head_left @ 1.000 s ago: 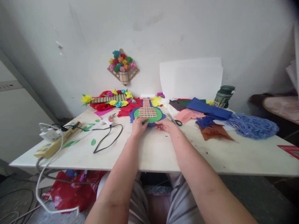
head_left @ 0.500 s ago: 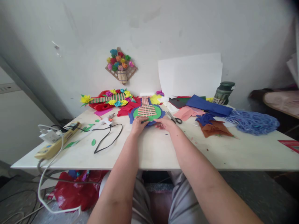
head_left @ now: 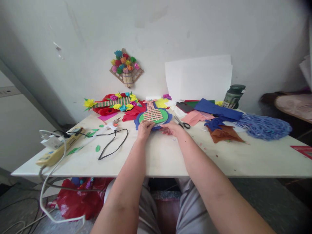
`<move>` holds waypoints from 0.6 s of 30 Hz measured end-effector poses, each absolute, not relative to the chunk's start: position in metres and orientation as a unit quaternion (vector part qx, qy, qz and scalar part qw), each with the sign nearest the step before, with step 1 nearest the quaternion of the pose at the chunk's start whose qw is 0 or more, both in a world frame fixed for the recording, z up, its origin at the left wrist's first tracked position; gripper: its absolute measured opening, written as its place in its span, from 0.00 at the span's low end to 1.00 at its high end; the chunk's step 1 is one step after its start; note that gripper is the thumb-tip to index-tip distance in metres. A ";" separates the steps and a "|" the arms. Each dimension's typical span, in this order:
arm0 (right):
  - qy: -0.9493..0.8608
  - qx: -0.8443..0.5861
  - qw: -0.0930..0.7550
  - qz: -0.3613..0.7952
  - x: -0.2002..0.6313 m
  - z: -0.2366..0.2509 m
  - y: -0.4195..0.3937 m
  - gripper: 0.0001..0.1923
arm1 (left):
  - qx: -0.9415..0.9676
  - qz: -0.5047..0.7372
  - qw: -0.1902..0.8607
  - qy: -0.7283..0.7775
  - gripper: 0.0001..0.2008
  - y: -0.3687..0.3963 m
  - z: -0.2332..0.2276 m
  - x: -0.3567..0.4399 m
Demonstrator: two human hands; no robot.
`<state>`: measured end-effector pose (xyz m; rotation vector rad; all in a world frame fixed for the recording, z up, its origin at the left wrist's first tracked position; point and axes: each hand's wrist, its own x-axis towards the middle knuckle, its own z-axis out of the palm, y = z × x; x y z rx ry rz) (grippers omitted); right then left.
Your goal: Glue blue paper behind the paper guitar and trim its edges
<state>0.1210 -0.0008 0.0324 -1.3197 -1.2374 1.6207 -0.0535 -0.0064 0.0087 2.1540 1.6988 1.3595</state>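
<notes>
A small craft guitar (head_left: 163, 114) lies in front of me, with a green round body and pale pink sticks laid along and across it. Blue crepe paper (head_left: 137, 121) sticks out around its edge. My left hand (head_left: 145, 128) is closed on the near left rim of the guitar, which is slightly tilted. At the near right rim, my right hand (head_left: 172, 128) has its thumb and curled fingers pinched at the blue paper's edge. The undersides of the fingers are hidden. Just beyond the right hand lie black-handled scissors (head_left: 184, 124).
To the left are a glue gun (head_left: 110, 126) with a looping black cord, green paper leaves (head_left: 97, 148) and a power strip (head_left: 57, 151). A flower-trimmed guitar (head_left: 112, 103) lies behind. Rightward sit folded blue paper (head_left: 216, 110), brown paper (head_left: 225, 134), blue shredded strands (head_left: 266, 127) and a dark jar (head_left: 234, 96).
The guitar's body has tilted slightly and its neck has swung a little left. My left hand has shifted slightly with its rim; my right hand stays nearly in place.
</notes>
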 end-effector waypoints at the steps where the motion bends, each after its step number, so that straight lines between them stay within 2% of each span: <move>1: -0.479 -0.512 0.337 0.629 0.121 0.034 -0.001 0.08 | 0.696 0.440 0.035 0.566 0.06 -0.006 0.009 -0.053; 3: -0.485 -0.525 0.312 0.626 0.123 0.039 -0.003 0.13 | 0.681 0.436 0.025 0.587 0.06 -0.006 0.010 -0.053; 5: -0.508 -0.564 0.306 0.574 0.127 0.045 -0.004 0.20 | 0.668 0.433 0.018 0.605 0.07 -0.005 0.011 -0.053; 7: -0.548 -0.647 0.323 0.421 0.133 0.050 -0.004 0.23 | 0.661 0.431 0.011 0.614 0.09 -0.006 0.012 -0.052; 10: -0.565 -0.754 0.314 0.117 0.145 0.051 -0.002 0.16 | 0.660 0.431 0.008 0.616 0.08 -0.006 0.014 -0.052; 11: -0.561 -0.771 0.293 0.071 0.150 0.050 0.000 0.15 | 0.660 0.430 0.008 0.616 0.08 -0.006 0.014 -0.052; 14: -0.563 -0.798 0.213 0.020 0.163 0.041 0.006 0.16 | 0.662 0.429 0.009 0.614 0.07 -0.006 0.014 -0.053; 18: -0.585 -0.797 0.148 0.030 0.172 0.034 0.014 0.15 | 0.665 0.432 0.008 0.610 0.09 -0.004 0.012 -0.054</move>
